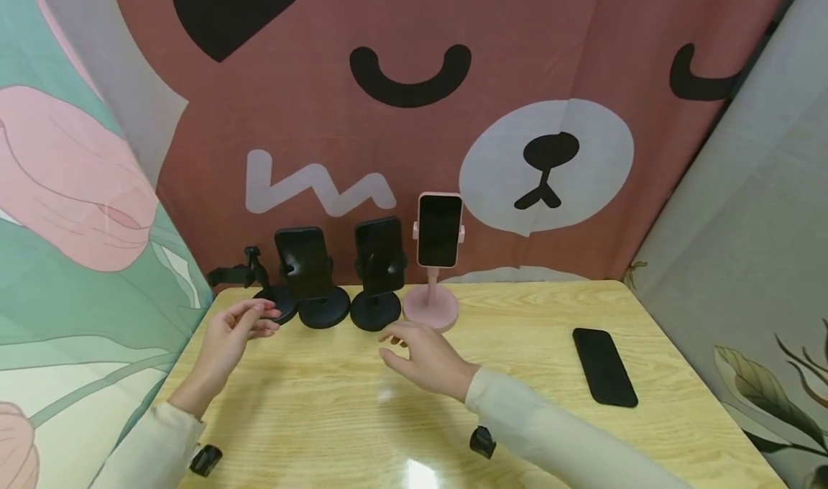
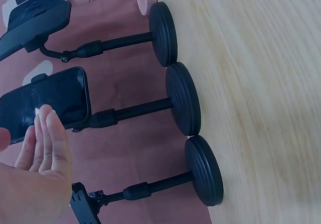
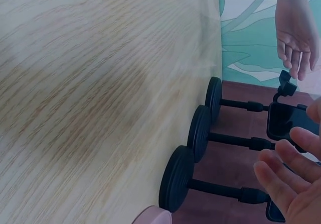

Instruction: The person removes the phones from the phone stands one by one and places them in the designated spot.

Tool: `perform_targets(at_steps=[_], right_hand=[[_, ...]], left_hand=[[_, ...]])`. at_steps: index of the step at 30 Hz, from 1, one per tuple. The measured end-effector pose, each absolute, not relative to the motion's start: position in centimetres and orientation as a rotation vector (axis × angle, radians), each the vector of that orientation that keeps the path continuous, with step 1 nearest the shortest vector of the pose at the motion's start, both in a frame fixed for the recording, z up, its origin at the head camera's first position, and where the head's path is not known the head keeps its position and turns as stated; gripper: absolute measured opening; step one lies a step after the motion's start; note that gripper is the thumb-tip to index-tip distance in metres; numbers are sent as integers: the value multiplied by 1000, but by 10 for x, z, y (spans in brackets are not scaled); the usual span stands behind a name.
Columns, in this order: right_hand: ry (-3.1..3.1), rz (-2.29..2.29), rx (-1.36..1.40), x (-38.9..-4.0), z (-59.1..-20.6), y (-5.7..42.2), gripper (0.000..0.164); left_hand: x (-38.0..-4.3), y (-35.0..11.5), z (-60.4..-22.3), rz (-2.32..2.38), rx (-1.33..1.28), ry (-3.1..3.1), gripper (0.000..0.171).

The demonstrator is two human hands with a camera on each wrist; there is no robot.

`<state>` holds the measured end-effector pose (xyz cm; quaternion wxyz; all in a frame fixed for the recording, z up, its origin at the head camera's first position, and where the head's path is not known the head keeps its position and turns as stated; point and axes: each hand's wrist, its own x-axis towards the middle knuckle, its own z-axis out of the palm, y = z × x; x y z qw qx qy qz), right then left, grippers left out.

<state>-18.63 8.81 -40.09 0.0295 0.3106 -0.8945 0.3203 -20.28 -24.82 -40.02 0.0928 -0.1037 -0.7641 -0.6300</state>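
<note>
My left hand [image 1: 226,341] hovers in front of the leftmost black phone stand [image 1: 287,300], fingers loosely bent and holding nothing. That stand's holder carries no phone. Beside it, two black stands [image 1: 325,311] [image 1: 375,313] each bear a dark-screened phone [image 1: 304,264] [image 1: 380,257]. My right hand [image 1: 425,358] is over the table in front of the third black stand and the pink stand [image 1: 432,308], its fingers relaxed with nothing in them. A phone [image 1: 440,230] stands upright in the pink stand's clamp. In the right wrist view, the right fingers [image 3: 278,176] overlap the stands' phones.
A black phone [image 1: 604,367] lies flat on the right side of the wooden table [image 1: 517,345]. The stands line up along the table's back edge, before a brown bear-print curtain [image 1: 310,101]. Printed curtains [image 1: 71,165] flank the table.
</note>
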Motion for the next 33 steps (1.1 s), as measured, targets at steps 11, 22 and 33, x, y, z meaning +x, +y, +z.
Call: perform_targets(at_steps=[11,22,33], right_hand=[[-2774,1094,887,-193,-402,69,32],[-2811,1199,813,-206,-395,47,43],[-2794,1327,702,-221,-390,15,52]], left_hand=[[-210,-246,-396,-1782,-251,-2345,40],[-220,-241,-392,-1717,-253,-2315,38],[-231,-237,-390,-1606,-137,-2343,39]])
